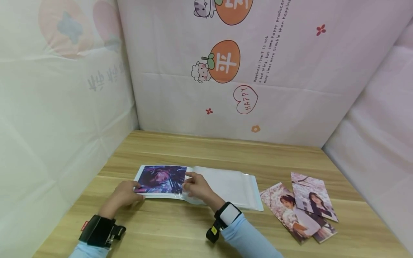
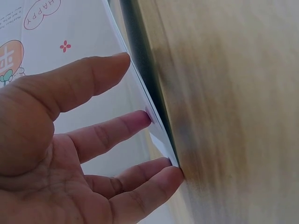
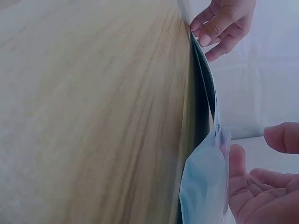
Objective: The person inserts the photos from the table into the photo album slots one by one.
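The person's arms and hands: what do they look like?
The sleeves are light blue. The left wristband is black with a small red tag; the right wristband is black with a whitish panel. Each carries a small black camera, the right camera marked yellow. The left hand and right hand wear no gloves.

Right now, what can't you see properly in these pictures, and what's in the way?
Head view: most of the lowest photo, covered by the left photo and the upper photo.
Head view: part of the white album, hidden behind the right hand.
Head view: the top orange drawing, cut off by the upper edge.
Head view: most of each blue sleeve, cut off by the bottom edge.
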The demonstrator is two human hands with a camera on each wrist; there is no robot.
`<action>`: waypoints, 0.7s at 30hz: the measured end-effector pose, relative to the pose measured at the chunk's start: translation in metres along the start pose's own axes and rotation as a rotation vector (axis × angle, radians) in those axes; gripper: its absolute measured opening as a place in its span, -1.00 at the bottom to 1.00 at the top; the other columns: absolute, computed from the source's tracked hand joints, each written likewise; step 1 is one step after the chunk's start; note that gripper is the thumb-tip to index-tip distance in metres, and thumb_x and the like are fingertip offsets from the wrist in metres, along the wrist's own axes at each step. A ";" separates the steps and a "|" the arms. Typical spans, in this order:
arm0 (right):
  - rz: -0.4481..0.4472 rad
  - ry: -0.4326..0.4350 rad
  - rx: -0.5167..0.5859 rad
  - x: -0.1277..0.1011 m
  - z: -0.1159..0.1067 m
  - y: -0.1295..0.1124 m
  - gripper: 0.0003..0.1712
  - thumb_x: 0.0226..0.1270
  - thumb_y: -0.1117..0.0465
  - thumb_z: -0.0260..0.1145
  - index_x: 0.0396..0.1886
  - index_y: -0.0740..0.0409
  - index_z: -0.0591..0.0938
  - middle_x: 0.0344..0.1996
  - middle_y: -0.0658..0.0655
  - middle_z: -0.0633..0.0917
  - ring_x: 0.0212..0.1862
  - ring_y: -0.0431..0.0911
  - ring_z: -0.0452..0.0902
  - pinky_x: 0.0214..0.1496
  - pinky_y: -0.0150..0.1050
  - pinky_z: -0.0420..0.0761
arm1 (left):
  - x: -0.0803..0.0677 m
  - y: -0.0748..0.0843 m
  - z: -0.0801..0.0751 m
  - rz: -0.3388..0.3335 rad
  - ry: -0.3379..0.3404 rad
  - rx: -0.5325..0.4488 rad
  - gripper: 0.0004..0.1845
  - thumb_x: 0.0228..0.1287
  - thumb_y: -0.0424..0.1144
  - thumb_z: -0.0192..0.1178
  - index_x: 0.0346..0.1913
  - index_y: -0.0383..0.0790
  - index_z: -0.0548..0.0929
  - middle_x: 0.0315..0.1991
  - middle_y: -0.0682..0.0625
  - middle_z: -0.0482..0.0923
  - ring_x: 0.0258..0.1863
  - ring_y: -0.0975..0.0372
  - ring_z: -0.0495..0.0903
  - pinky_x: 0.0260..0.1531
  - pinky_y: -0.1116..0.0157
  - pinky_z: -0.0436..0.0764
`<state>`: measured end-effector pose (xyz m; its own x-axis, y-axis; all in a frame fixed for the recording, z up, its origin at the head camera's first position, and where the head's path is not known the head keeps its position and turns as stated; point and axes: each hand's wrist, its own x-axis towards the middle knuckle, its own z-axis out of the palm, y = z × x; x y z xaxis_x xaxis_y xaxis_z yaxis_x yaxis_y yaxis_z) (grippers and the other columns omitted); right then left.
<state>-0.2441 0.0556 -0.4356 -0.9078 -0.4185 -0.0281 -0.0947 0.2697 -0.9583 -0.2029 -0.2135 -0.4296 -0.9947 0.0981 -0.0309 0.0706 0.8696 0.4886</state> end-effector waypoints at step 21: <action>-0.034 -0.003 -0.100 -0.006 -0.008 0.003 -0.43 0.26 0.34 0.18 0.26 0.40 0.32 -0.16 0.25 0.55 -0.21 0.00 0.53 -0.39 -0.20 0.58 | 0.001 0.003 0.000 -0.020 -0.004 0.018 -0.54 -0.15 -0.21 0.40 -0.16 -0.45 0.63 -0.22 -0.31 0.57 -0.35 0.02 0.50 -0.26 0.03 0.48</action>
<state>-0.2424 0.0659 -0.4358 -0.9022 -0.4313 0.0027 -0.1655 0.3404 -0.9256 -0.2038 -0.2104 -0.4282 -0.9956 0.0825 -0.0435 0.0523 0.8800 0.4720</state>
